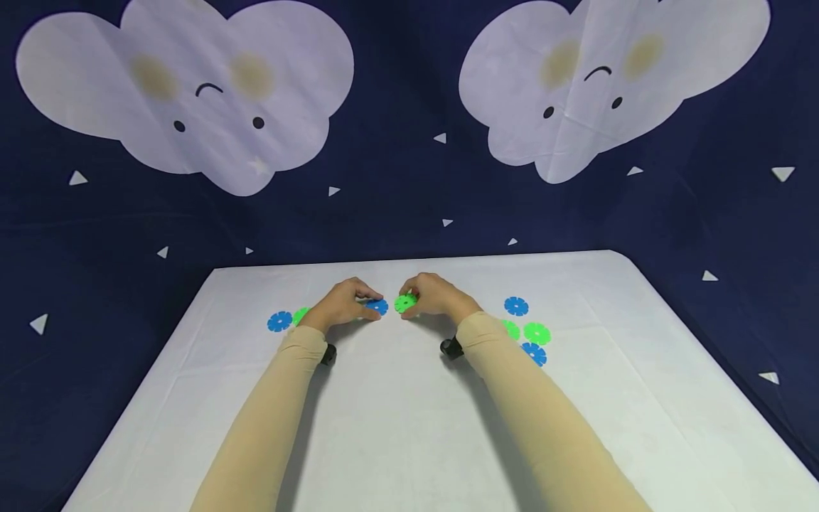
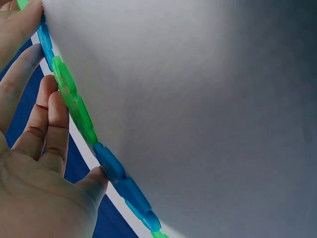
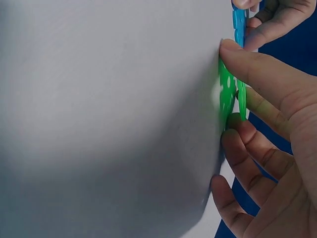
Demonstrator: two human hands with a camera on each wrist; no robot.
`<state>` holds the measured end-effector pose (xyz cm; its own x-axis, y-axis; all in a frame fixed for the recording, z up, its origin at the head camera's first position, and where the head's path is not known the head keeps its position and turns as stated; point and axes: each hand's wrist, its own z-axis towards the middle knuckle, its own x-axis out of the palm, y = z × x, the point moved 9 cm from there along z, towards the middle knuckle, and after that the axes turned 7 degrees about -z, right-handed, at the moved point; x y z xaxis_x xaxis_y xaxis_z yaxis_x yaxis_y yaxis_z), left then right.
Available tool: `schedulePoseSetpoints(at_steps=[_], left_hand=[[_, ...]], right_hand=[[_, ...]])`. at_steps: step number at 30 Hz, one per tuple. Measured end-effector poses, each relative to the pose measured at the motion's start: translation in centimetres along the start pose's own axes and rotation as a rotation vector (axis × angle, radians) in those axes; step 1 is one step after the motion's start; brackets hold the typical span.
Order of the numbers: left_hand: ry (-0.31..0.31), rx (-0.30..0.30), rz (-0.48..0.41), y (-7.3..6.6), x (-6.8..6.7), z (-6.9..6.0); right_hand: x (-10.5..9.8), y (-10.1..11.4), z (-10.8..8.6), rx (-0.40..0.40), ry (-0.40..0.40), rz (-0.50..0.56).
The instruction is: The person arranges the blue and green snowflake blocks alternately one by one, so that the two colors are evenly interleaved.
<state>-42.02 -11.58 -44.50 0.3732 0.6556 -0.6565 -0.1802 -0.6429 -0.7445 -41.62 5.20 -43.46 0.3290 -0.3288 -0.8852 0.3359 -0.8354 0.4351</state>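
"Where are the held discs?"
"Over the far part of the white table (image 1: 384,434), near its back edge, with a narrow gap between them."
"And the fingers?"
"Clamped on both: the left hand (image 1: 341,304) pinches a blue disc (image 1: 376,306), the right hand (image 1: 439,295) a green disc (image 1: 406,304)."
"What bounds the room?"
"A few discs (image 1: 279,321) beside the left wrist and a cluster of four (image 1: 537,333) beside the right, both groups in from the side edges. White tabletop stretches between the sleeves (image 1: 256,427)."
"Markings?"
"Pale clouds (image 1: 243,92) and small triangles (image 1: 783,173), printed on the dark blue cloth (image 1: 397,142) behind."
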Motion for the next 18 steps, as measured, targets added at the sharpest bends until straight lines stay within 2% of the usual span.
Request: schedulePoseSetpoints(at_steps=[7,18], left_hand=[[0.0,-0.006,-0.006,-0.1,0.0,-0.2],[-0.005,0.007,0.001,-0.2,-0.1,-0.1]], right_hand=[[0.3,0.3,0.5,0.026,-0.012,-0.032],[0.3,1.5,0.2,0.061,-0.043,-0.227]])
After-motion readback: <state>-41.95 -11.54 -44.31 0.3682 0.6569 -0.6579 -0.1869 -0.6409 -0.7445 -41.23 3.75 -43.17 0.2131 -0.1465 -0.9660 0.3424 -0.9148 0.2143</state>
